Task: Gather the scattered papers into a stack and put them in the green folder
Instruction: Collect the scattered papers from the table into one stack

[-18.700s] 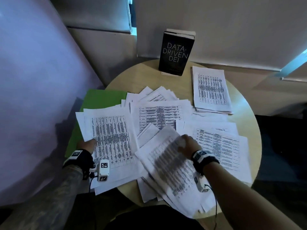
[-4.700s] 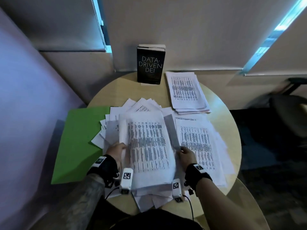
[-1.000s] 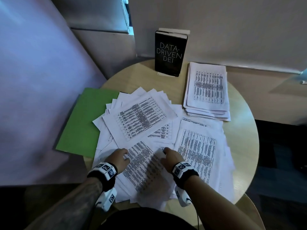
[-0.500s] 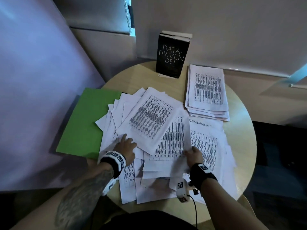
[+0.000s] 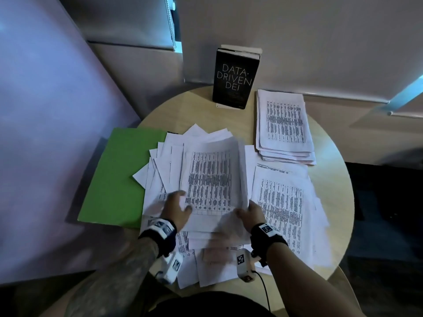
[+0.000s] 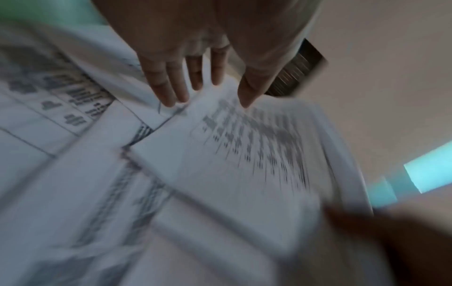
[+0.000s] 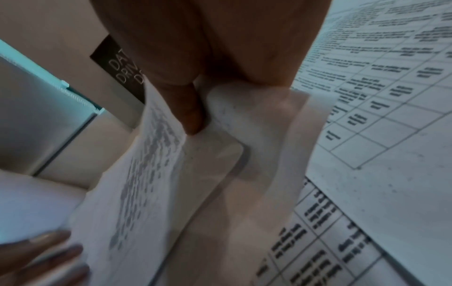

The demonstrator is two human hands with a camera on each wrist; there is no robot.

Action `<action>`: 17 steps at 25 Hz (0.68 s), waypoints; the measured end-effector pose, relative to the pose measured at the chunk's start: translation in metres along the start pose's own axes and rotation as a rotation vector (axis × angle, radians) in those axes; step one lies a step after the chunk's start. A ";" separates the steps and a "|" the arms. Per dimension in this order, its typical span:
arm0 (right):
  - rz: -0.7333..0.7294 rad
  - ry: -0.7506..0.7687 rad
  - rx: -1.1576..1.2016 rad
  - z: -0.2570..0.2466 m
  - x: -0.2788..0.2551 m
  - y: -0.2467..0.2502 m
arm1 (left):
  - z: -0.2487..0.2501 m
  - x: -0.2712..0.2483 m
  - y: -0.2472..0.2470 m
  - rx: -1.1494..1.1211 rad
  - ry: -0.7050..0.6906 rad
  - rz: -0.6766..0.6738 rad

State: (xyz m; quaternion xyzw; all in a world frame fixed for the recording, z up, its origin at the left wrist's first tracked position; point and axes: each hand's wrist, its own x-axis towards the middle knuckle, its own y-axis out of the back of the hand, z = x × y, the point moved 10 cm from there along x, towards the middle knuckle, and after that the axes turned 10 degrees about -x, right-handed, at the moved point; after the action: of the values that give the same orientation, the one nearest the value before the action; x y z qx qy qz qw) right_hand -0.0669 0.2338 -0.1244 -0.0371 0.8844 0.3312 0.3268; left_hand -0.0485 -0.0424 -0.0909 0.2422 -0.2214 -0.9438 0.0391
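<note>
White printed papers (image 5: 206, 179) lie fanned over the middle of a round wooden table (image 5: 325, 175). My right hand (image 5: 248, 212) pinches the right edge of a top bundle (image 7: 151, 154), thumb above and fingers hidden beneath, lifting that side. My left hand (image 5: 177, 208) lies with straight, spread fingers (image 6: 171, 85) on the left edge of the same bundle. The green folder (image 5: 119, 177) lies shut at the table's left, partly under the fanned sheets. Another spread of sheets (image 5: 281, 202) lies to the right.
A black book (image 5: 235, 76) stands upright at the table's back edge against the wall. A squared stack of papers (image 5: 283, 126) sits at the back right. The folder overhangs the table's left rim. A cable hangs from my right wrist.
The top sheets have swung from a slant to straight, drawn into one bundle between my hands. My right hand now lifts its right edge; my left hand slid to its left edge.
</note>
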 end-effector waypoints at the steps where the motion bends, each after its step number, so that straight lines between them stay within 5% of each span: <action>1: -0.037 -0.003 0.073 0.002 -0.002 -0.001 | -0.012 0.012 0.014 -0.175 0.143 0.081; 3: -0.114 -0.056 0.250 0.012 -0.007 -0.005 | -0.028 0.033 0.019 -0.369 0.294 0.066; 6: -0.129 -0.055 0.302 0.017 -0.007 0.000 | -0.026 0.046 0.008 -0.356 0.314 -0.093; 8: 0.004 -0.001 0.160 0.016 -0.003 0.023 | -0.029 0.051 0.021 -0.258 0.266 0.011; 10: 0.196 0.008 -0.255 0.023 0.001 0.047 | -0.036 0.048 0.040 -0.189 0.248 0.119; 12: 0.203 -0.011 -0.622 0.032 0.001 0.041 | -0.056 0.046 0.053 -0.194 0.298 0.170; 17: 0.237 0.097 -0.628 0.027 0.000 0.040 | -0.083 0.022 0.071 -0.211 0.399 0.193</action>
State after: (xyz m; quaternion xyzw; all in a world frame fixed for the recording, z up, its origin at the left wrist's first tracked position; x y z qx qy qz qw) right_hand -0.0632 0.2814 -0.1170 -0.0487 0.7519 0.6208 0.2165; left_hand -0.0304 -0.1436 -0.1349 0.3960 -0.1319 -0.8871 0.1973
